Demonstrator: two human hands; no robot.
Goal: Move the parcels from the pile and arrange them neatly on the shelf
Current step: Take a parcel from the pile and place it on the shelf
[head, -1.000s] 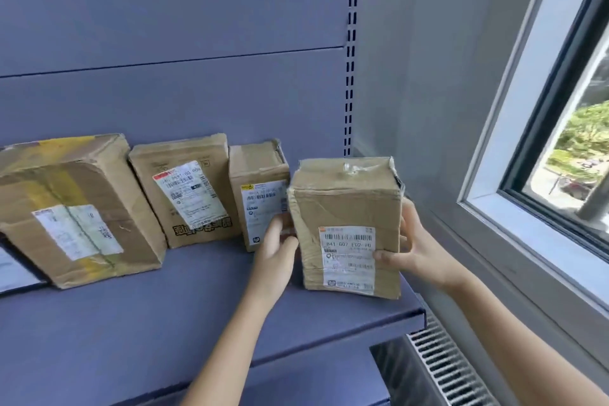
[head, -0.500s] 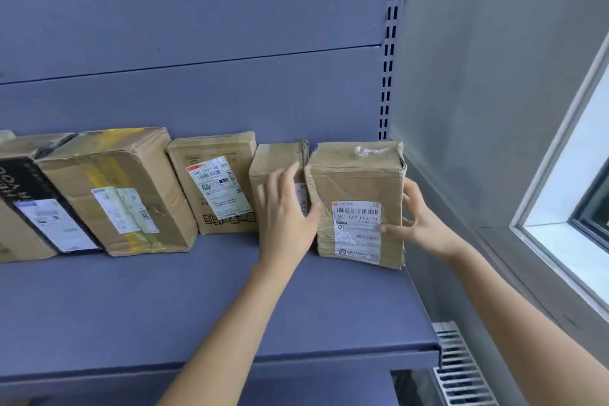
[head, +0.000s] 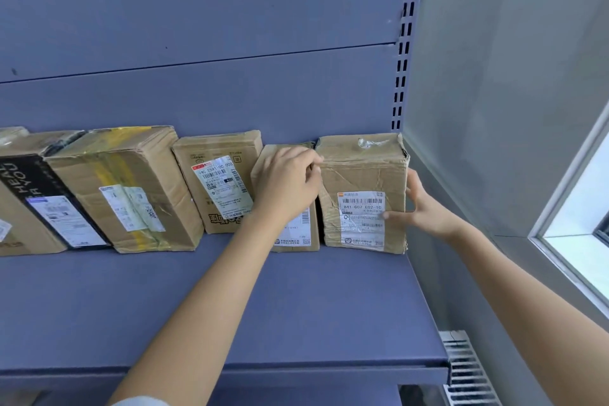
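Where it's at: the end parcel (head: 362, 171) stands upright on the shelf (head: 296, 306), pushed back by the rear panel. It's the last box at the right end of the row, label facing you, with a scrap of clear tape on top.
Left side: your left hand (head: 286, 184) sits in front of the narrow parcel (head: 298, 234) next door. Its fingers (head: 313, 161) are curled, tips at the end parcel's top-left edge. Honestly can't tell if they're clamped on anything or just touching.
Right side: your right hand (head: 425, 211) has its fingers spread apart and fairly straight. The thumb lies on the front label and the rest are against the box's right side.
Fit: the end parcel and narrow parcel look flush, side by side.
Rest of the row: going left there's a tilted-label parcel (head: 220, 181), a yellow-taped box (head: 125, 188), then a black-banded box (head: 33, 201) near the frame edge.
Around: slotted upright (head: 403, 43) at the back right corner, window (head: 580, 208) off to your right, radiator grille (head: 461, 369) below the shelf's right end.
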